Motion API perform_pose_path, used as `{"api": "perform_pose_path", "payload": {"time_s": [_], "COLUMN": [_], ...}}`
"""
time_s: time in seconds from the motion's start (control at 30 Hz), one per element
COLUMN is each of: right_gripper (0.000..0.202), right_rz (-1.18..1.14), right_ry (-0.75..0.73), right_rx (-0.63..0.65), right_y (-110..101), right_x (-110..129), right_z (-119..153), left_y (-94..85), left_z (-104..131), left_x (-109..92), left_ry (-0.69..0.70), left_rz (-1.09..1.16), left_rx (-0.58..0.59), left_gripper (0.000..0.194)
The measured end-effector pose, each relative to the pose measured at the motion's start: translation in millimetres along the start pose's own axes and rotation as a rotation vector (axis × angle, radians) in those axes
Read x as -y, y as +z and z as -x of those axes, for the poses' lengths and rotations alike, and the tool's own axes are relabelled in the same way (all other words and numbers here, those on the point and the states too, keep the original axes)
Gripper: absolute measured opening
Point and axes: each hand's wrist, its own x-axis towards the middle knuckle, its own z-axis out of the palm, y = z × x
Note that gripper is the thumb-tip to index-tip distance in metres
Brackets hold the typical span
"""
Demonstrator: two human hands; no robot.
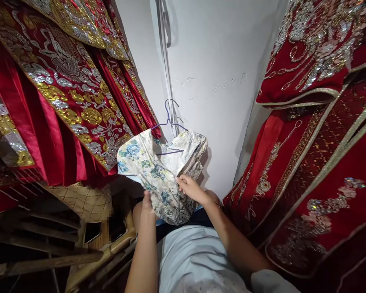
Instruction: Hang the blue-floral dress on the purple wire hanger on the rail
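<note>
You have the floral garment [158, 175] in front of you at the middle of the scene, draped on a purple hanger [168, 121], with its lower part near your lap. It is pale, with blue flowers and green leaves, and its neckline opens toward you; the hanger's bar shows inside that opening.

Your hands are apart. Your right hand [189, 188] pinches the cloth at the near end of the neckline, thumb and fingers closed on it. Your left hand [148, 204] is at the garment's near left side with the thumb pointing up; its fingers are hidden, so I cannot tell whether it grips the cloth.

The hanger's hook stands up in front of a thin pale strip [164, 57] that runs down the white wall [213, 53] on the far side. To your left hang red costumes [88, 101] with gold and silver embroidery, above a bamboo frame [100, 254] and a piece of tan quilted cloth [82, 201]. To your right hang more red garments [320, 138], trimmed with beads and sequins. Your pale shirt [198, 256] fills the near middle.
</note>
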Motion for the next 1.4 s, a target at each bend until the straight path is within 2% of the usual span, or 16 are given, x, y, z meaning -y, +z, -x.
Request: {"api": "perform_pose_path", "payload": {"time_s": [0.13,0.3,0.5,0.7,0.87,1.0,1.07,1.17,1.23,1.27,1.3,1.33,1.37,1.4], "right_gripper": [0.046,0.046,0.034,0.036,0.036,0.031,0.032,0.030,0.027,0.026,0.026,0.025,0.025,0.024], "right_rz": [-0.003,0.105,0.084,0.074,0.160,0.004,-0.087,-0.194,-0.239,-0.255,-0.266,-0.278,-0.290,-0.298], "right_ry": [-0.037,-0.020,-0.051,0.001,-0.037,-0.035,-0.021,0.033,0.060,0.066,0.069,0.071,0.073,0.073], "right_rx": [-0.044,-0.045,-0.137,-0.202,-0.115,-0.001,-0.012,-0.108,-0.150,-0.151,-0.143,-0.130,-0.114,-0.093], "right_y": [1,-6,-6,-3,-9,-12,-12,-10,-9,-8,-6,-5,-3,-2], "right_x": [3,-2,-10,-10,-4,0,1,1,3,4,5,7,8,10], "right_z": [3,9,10,13,19,22,19,11,5,3,2,1,1,1], "left_y": [18.7,34.4,34.9,26.0,28.7,30.1,29.0,29.7,33.8,37.0,40.5,44.3,47.8,50.9], "left_z": [-8,-7,-9,-12,-9,-10,-12,-12,-7,-3,1,5,8,10], "left_x": [-6,-2,7,11,8,8,9,14,17,19,21,23,25,27], "left_ry": [-0.046,0.025,0.046,-0.030,-0.043,-0.004,0.065,0.237,0.454,0.582,0.696,0.766,0.774,0.723], "left_rz": [-0.145,-0.280,-0.342,-0.385,-0.344,-0.299,-0.327,-0.404,-0.497,-0.559,-0.635,-0.713,-0.778,-0.816], "left_rx": [-0.013,-0.044,-0.048,-0.113,-0.099,-0.113,-0.169,-0.367,-0.541,-0.589,-0.587,-0.525,-0.413,-0.281], "left_gripper": [0.076,0.079,0.076,0.070,0.066,0.065,0.058,0.058,0.065,0.067,0.065,0.061,0.055,0.048]}}
